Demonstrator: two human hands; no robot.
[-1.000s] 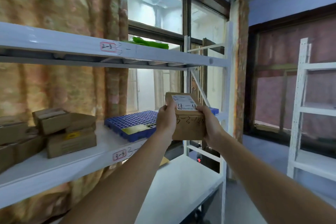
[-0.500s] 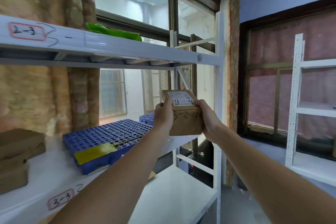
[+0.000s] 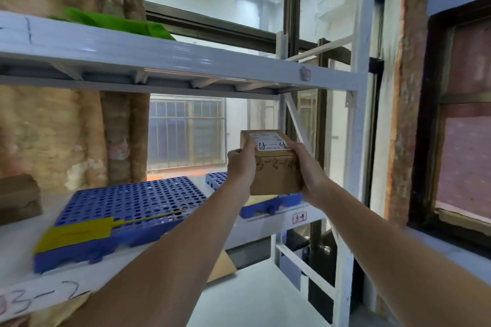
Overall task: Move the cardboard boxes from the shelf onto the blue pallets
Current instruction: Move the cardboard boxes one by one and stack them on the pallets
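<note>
Two bare forearms are reaching forward and up from the bottom of the view, converging on one small brown cardboard box with a white label [image 3: 273, 164]. The left hand [image 3: 240, 167] is pressing flat against the box's left side with its thumb lying over the top edge, and the right hand [image 3: 309, 171] is clamping the right side and cupping the lower corner, so the box is being held in the air between both palms, upright and roughly level, its labelled top facing the camera.

Directly under and just beyond the box, the far blue perforated plastic pallet [image 3: 271, 203] is sitting at the right end of the white metal shelf [image 3: 265, 221]. The box is hanging above that pallet's near edge and is not touching it. By my judgement the coming move is a short push forward and a lowering, with the right hand nearer the shelf's end post.

To the left, the nearer blue perforated plastic pallet with a yellow tag [image 3: 127, 210] is lying lengthwise along the shelf, well apart from the hands. At the far left edge, blurred brown cardboard boxes [image 3: 18, 198] are waiting on the same shelf.
</note>
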